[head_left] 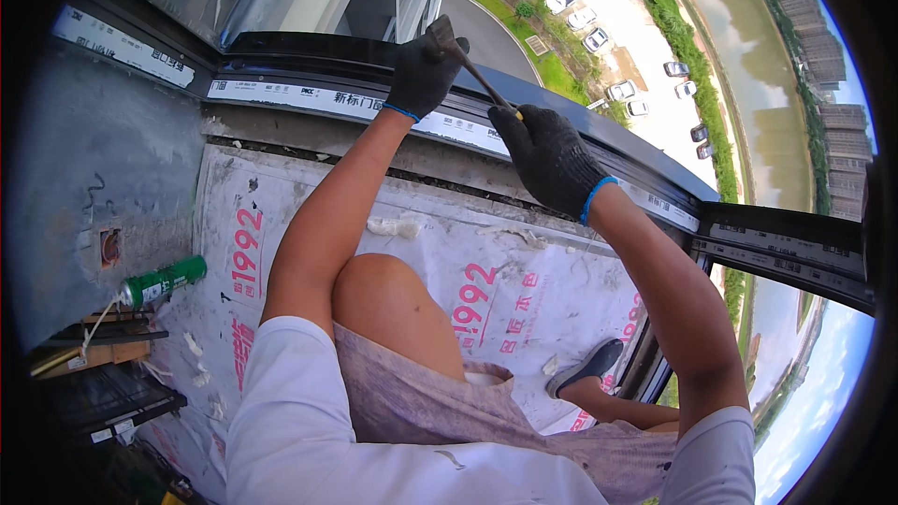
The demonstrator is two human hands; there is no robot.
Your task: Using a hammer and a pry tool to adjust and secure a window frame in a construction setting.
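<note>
Both my hands wear dark gloves with blue cuffs and reach out over the black window frame (617,145). My right hand (552,154) is closed round the lower end of a hammer-like tool (486,84), where a bit of yellow shows by the fingers. Its thin dark shaft slants up and left to a wide brown head. At that head my left hand (421,77) is closed, its fingers partly hidden. What the head touches beyond the frame cannot be made out. White printed film (365,105) runs along the frame's inner side.
White protective sheeting (374,192) with pink print and debris covers the floor. A green can (166,281) stands out near the grey wall (103,168), above dark cases (112,402). Outside, far below, are parked cars (561,2) and a river (748,28). My shoe (589,365) rests at right.
</note>
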